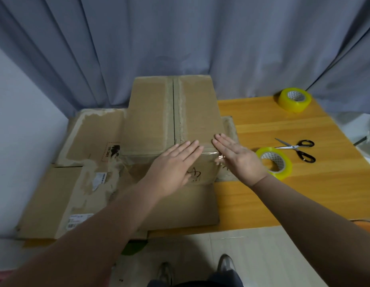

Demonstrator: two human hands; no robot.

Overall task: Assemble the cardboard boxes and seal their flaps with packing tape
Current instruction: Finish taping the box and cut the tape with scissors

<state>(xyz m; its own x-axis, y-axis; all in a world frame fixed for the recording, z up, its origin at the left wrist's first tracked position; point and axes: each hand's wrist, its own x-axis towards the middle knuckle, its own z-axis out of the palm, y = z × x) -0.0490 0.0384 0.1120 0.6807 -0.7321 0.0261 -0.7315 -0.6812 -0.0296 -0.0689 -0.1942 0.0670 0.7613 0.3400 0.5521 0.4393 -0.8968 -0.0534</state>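
Grey-blue pleated fabric curtain [200, 38] hanging across whole back, folds running top to bottom, reaching behind counter. Plain pale wall [18, 131] showing at left, meeting curtain at slant. Orange-yellow wood-grain counter [294, 187] filling right middle, planks running left to right, near edge facing viewer. Pale beige tiled floor [262, 255] lying below counter edge, thin seam lines crossing it. Light looking soft and even, faint sheen lying on counter top.
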